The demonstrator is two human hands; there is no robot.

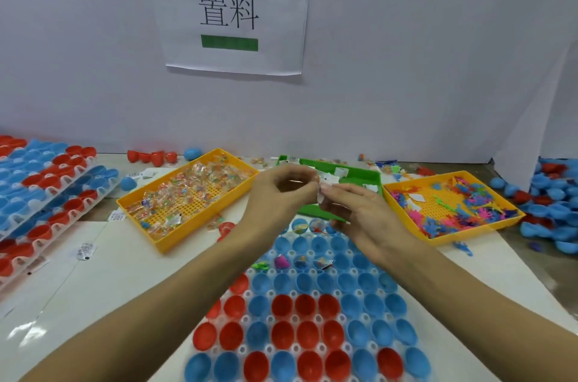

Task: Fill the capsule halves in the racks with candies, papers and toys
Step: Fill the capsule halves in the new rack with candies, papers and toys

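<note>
Two hands — your left hand [281, 191] and right hand [353, 209] — pinch small white folded papers [323, 191] at twelve o'clock above the glossy round capsule rack [312, 303].

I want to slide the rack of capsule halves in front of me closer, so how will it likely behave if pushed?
The rack looks like thin clear plastic, so it probably flexes rather than moving stiffly. The capsule halves sit loosely in open cups, mostly empty, so the load is likely light and a jolt may tip some out. The glossy sheet under it suggests easy sliding.
</note>
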